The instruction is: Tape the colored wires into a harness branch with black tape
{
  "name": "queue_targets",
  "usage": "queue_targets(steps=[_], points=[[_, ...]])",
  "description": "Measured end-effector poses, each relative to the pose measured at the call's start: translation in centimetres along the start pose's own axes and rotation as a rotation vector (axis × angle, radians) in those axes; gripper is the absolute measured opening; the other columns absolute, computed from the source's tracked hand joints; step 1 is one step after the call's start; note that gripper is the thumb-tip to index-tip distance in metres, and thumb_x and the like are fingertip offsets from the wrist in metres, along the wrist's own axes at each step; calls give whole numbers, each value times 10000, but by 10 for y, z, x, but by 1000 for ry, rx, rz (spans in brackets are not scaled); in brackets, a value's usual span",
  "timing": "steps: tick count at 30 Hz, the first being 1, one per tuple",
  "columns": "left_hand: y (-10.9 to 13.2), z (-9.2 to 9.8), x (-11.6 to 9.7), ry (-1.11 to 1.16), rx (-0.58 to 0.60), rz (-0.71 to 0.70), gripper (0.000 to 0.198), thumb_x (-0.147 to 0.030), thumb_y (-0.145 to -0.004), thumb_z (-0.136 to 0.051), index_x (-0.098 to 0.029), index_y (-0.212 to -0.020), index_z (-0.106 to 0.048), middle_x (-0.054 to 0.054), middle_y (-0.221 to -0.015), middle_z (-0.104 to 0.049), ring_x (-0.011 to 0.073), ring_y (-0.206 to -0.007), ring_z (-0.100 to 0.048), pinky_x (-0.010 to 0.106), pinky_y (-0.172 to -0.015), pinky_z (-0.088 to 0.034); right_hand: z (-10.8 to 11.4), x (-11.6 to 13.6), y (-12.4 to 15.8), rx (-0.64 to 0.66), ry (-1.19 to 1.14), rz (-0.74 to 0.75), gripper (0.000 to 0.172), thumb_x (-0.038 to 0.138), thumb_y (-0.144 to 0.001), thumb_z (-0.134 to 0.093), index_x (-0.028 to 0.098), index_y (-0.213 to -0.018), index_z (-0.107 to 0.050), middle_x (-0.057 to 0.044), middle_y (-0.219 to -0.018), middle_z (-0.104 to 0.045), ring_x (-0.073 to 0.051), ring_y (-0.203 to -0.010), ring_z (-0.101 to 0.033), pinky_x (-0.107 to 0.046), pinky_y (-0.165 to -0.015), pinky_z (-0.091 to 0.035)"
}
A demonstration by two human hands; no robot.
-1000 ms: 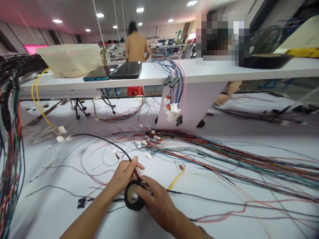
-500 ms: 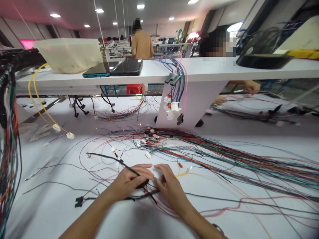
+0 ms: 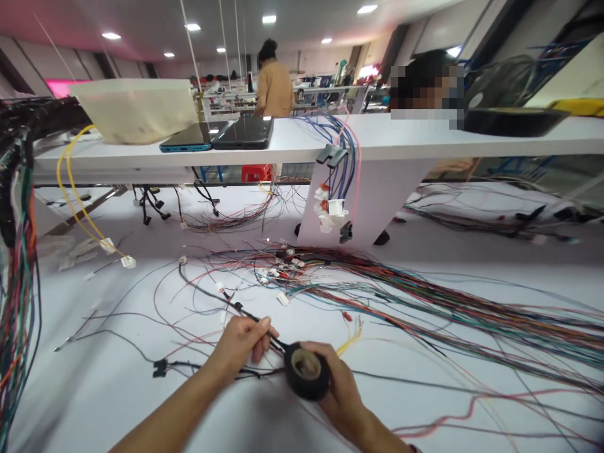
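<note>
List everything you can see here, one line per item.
tape roll: one, black, in the right hand
taped wire: one, black, from the left hand up the table
loose wires: many, mixed colours, fanned across the table at right
table: one, white, under the wires
shelf: one, white, raised across the back
tub: one, translucent, on the shelf at left
flat devices: two, dark, on the shelf beside the tub
connectors: several, white, hanging below the shelf
yellow wires: two, yellow, drooping from the shelf at left
harness: one, mixed colours, hanging at far left
person: one, tan top, standing far behind
left hand: one, bare, fingers pinching the taped wire
right hand: one, bare, gripping the tape roll
</note>
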State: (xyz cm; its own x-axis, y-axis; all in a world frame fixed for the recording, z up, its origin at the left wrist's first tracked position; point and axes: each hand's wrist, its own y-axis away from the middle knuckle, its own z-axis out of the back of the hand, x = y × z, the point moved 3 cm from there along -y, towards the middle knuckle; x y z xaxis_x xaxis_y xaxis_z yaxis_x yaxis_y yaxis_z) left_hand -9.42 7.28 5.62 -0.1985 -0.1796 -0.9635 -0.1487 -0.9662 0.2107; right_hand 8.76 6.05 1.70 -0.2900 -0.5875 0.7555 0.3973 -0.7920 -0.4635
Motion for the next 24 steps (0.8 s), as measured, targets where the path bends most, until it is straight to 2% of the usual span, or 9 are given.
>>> queue_targets(steps=[2,4,5,8,11,14,19,21,24], points=[[6,3,-3,20,-25,-156,497,-524,-864,-445,-152,-666,-709,109,-861,-670,216,-845,-618,326,-833,-450,3,-9,-8,-17,-18,-250,307,147,-829,-439,196,-1131,-465,-54,-927,-649,-167,-771,-636,-267,-686,-531],[6,3,-12,-14,103,-296,419,-493,-864,-471,-185,-810,-751,115,-1092,-650,260,-1113,-531,361,-984,-363,5,-14,-18,-16,39,-368,306,177,-816,-463,186,-1121,-489,-50,-927,-629,-154,-685,-606,-272,-637,-520],[3,2,-17,-45,188,-330,414,-486,-873,-454,-201,-871,-754,106,-1089,-663,260,-1149,-512,373,-1016,-332,6,-15,-23,-6,77,-376,282,202,-810,-491,182,-1090,-514,-53,-926,-620,-150,-649,-589,-277,-615,-513],[-10,-2,-29,-147,368,-315,469,-479,-905,-372,-209,-862,-753,74,-851,-719,232,-962,-611,357,-983,-357,11,-7,-29,63,137,-339,110,279,-833,-533,186,-858,-586,-38,-806,-606,-147,-598,-557,-275,-578,-486],[-25,-10,-36,-210,457,-324,504,-482,-905,-356,-184,-747,-730,48,-727,-693,184,-722,-620,276,-787,-441,10,9,-25,181,39,-311,195,302,-870,-512,198,-729,-597,-21,-717,-619,-158,-654,-588,-261,-620,-482],[-37,-22,-43,-250,525,-351,446,-440,-872,-446,-185,-576,-661,14,-608,-635,151,-601,-562,235,-631,-410,2,18,-17,172,-24,-349,166,291,-828,-548,193,-699,-581,-15,-693,-639,-163,-650,-601,-258,-626,-482],[-41,-25,-36,-105,345,-102,373,-428,-685,-688,-191,-433,-551,-48,-366,-455,107,-399,-425,235,-495,-358,-6,10,-10,158,-58,-386,162,259,-823,-503,187,-687,-552,-9,-646,-626,-160,-602,-598,-250,-585,-487],[-34,-25,-24,-17,277,-8,412,-548,-728,-590,-192,-521,-578,-40,-350,-474,130,-356,-465,245,-440,-371,4,13,-10,169,-71,-312,123,235,-831,-487,185,-882,-587,-38,-811,-662,-178,-722,-636,-264,-646,-517],[-21,-26,-3,114,99,95,510,-670,-767,-399,-204,-609,-531,-17,-378,-520,167,-350,-527,267,-403,-411,27,32,-12,97,108,-71,434,188,-832,-461,204,-1265,-446,-113,-1233,-555,-241,-1113,-552,-365,-883,-485]])
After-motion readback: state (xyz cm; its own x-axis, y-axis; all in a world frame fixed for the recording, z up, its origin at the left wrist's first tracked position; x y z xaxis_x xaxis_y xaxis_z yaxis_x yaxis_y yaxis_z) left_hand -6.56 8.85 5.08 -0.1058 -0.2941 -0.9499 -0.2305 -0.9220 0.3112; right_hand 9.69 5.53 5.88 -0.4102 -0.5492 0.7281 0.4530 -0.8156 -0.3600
